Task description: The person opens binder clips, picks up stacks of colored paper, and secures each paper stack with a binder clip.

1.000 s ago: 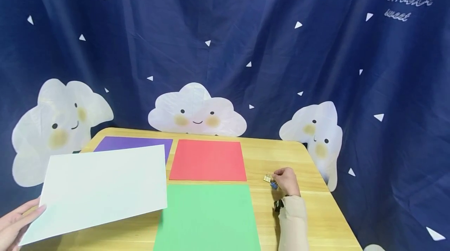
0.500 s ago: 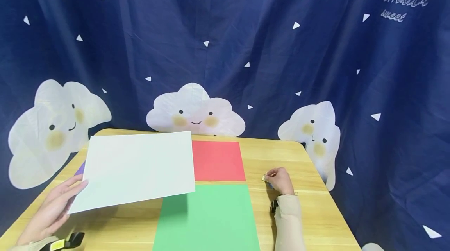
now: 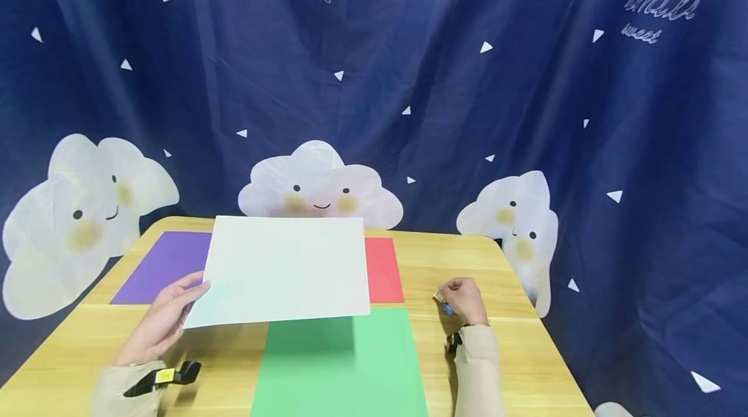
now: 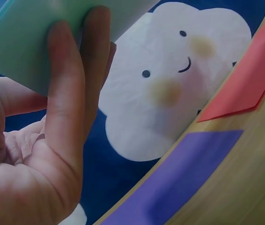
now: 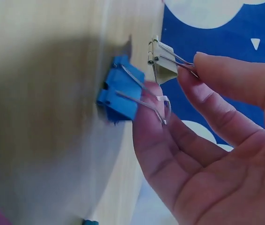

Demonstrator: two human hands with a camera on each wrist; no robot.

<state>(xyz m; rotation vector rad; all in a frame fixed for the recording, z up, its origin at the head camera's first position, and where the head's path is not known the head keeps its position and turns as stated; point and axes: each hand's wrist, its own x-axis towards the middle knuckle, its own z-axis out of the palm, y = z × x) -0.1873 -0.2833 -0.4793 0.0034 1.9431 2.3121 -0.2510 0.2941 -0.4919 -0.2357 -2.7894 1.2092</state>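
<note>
My left hand (image 3: 160, 319) pinches a white sheet (image 3: 286, 267) by its left edge, thumb on top and fingers beneath. The sheet is held over the table, overlapping the red and purple sheets in the head view. At the right, my right hand (image 3: 465, 302) pinches a cream binder clip (image 5: 166, 61) by its wire handle between thumb and index finger. A blue binder clip (image 5: 122, 91) is right by the other fingertips, its wire handles against the middle finger in the right wrist view.
A green sheet (image 3: 339, 365) lies at the front middle of the wooden table (image 3: 502, 371). Behind it lie a red sheet (image 3: 384, 271) and a purple sheet (image 3: 158, 267). A dark blue cloud-print curtain (image 3: 374, 92) hangs behind the table.
My left hand has carried the white sheet rightward from the left edge toward the table's middle. My right hand has stayed near the clips and now pinches the cream one.
</note>
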